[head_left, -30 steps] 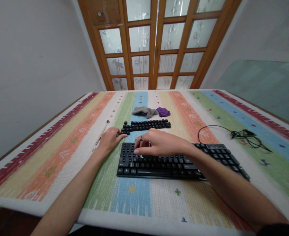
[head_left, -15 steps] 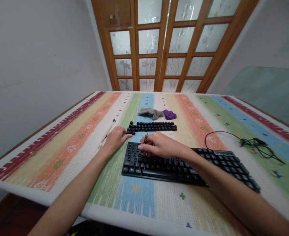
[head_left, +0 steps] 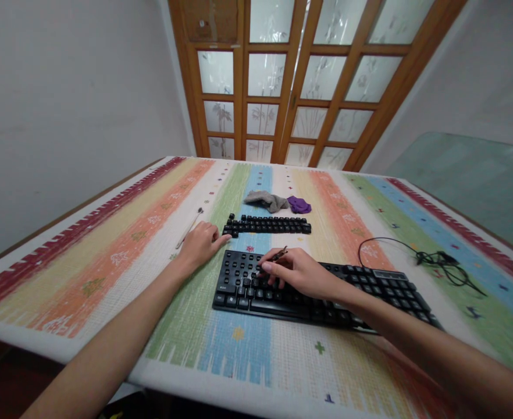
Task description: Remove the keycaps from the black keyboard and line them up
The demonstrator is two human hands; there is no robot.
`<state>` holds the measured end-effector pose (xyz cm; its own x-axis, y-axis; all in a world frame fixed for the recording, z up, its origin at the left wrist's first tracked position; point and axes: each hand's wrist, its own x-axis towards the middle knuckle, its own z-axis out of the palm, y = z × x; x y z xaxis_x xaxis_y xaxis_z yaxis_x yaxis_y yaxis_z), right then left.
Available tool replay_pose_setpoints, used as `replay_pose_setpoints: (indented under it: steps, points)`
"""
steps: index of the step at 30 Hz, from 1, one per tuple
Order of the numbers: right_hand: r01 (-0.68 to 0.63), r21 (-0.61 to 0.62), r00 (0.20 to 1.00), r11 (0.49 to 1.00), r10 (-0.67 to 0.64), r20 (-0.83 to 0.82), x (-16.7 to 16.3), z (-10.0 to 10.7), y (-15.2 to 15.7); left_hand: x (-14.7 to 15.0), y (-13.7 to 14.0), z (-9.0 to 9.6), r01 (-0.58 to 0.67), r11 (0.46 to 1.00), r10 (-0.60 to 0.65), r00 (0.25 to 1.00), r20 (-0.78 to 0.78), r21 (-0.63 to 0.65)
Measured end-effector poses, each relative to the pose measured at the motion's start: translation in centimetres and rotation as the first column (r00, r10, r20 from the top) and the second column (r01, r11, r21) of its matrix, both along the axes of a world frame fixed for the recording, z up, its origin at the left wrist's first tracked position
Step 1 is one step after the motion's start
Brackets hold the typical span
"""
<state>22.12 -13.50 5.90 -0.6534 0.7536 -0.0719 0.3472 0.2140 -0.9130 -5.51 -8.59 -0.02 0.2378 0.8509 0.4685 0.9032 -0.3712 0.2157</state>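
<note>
A black keyboard [head_left: 282, 308] lies across the striped tablecloth, its upper left part stripped down to bare key posts. Over that part, my right hand [head_left: 302, 272] pinches a slim dark brown tool [head_left: 277, 255], whose exact kind I cannot make out. The tool slants, and its lower end is hidden by my fingers. Behind the keyboard, loose black keycaps [head_left: 274, 225] stand in neat rows. My left hand [head_left: 200, 244] rests on the cloth at the left end of these rows, thumb stretched out by the nearest caps, holding nothing.
A thin brush [head_left: 189, 228] with a dark head lies left of the keycaps. Behind them are a grey cloth [head_left: 265, 201] and a purple cloth [head_left: 299, 205]. The keyboard's coiled cable [head_left: 446, 259] lies at the right. Wood and glass doors [head_left: 265, 75] stand beyond the table.
My right hand has shifted slightly right over the keyboard, and the tool has tipped from nearly upright to a slant. More bare posts show. My left hand stays by the keycaps.
</note>
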Motion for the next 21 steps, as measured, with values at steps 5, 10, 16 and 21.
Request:
replay_pose_setpoints:
  steps: [5,10,16,21]
  points:
    - [0.070,0.067,0.997,0.995,-0.067,-0.042,-0.3,-0.7,-0.9,0.7,-0.7,0.9,0.001,0.999,0.000,1.000,-0.019,0.036]
    - [0.080,0.147,0.996,0.986,-0.074,-0.047,-0.9,-0.9,-1.7,1.5,-1.7,1.5,0.122,0.991,-0.120,0.991,-0.053,0.056]
    - [0.011,0.404,0.994,0.915,-0.053,0.093,-2.3,0.3,-2.6,2.1,-2.2,1.4,0.332,0.938,-0.323,0.941,-0.099,0.098]
    - [-0.097,0.567,0.972,0.818,-0.045,0.232,-3.6,0.2,-2.8,2.3,-2.4,1.3,0.402,0.900,-0.381,0.913,-0.143,0.169]
